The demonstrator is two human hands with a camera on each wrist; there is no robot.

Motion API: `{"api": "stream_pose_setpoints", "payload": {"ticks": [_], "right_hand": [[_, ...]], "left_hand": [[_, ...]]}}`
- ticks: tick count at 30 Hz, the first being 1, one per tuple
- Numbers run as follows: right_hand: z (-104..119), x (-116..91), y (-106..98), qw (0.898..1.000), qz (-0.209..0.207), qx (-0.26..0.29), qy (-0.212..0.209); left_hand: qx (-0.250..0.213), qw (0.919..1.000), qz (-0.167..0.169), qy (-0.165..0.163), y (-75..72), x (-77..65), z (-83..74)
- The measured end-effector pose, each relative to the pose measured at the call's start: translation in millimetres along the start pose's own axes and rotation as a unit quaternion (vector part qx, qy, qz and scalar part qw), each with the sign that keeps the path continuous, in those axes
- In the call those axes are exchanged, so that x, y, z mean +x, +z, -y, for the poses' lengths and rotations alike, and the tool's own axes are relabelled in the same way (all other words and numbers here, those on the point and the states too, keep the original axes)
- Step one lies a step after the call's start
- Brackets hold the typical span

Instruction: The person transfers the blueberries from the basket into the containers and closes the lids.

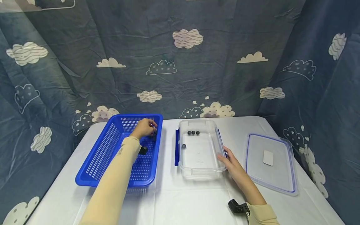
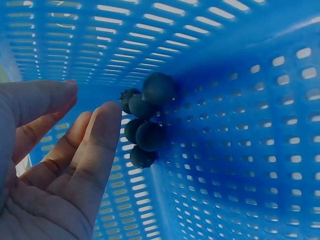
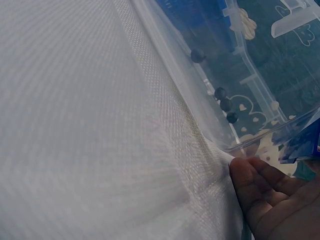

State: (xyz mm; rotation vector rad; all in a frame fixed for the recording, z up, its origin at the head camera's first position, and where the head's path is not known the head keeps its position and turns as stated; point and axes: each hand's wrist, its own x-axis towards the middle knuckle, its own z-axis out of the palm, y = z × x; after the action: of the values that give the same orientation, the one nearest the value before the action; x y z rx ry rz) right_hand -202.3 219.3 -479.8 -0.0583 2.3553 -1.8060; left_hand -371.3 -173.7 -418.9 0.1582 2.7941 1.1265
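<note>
My left hand [image 1: 144, 128] reaches into the far right part of a blue perforated basket [image 1: 158, 156]. In the left wrist view, the fingers of that hand [image 2: 65, 155] are loosely bent, with nothing between them. Just beyond the fingertips, several dark blueberries [image 2: 150, 136] cluster against the basket's walls. My right hand [image 1: 232, 164] grips the right side of a clear plastic container [image 1: 199, 156], thumb at the rim and fingers along the outer wall. Inside the container, three blueberries [image 1: 193, 132] line up near the far end, and a single blueberry [image 1: 184, 146] lies by the left wall.
A clear lid [image 1: 254, 173] with a blue seal lies on the table to the right of the container, a white rectangle [image 1: 268, 157] at its middle. Blue side latches [image 1: 177, 148] hang out from the container. A cloud-patterned curtain [image 1: 163, 84] encloses the white table [image 1: 180, 203].
</note>
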Motion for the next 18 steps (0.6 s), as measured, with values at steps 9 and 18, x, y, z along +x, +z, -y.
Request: {"api": "stream_pose_setpoints", "payload": {"ticks": [9, 18], "right_hand": [[0.7, 0.2, 0.5, 1.000, -0.001, -0.001, 0.002], [0.4, 0.2, 0.5, 1.000, -0.003, -0.001, 0.001]], "left_hand": [[0.009, 0.9999, -0.001, 0.005, 1.8, 0.9, 8.1], [0.006, 0.9995, 0.030, -0.003, -0.6, -2.9, 9.0]]}}
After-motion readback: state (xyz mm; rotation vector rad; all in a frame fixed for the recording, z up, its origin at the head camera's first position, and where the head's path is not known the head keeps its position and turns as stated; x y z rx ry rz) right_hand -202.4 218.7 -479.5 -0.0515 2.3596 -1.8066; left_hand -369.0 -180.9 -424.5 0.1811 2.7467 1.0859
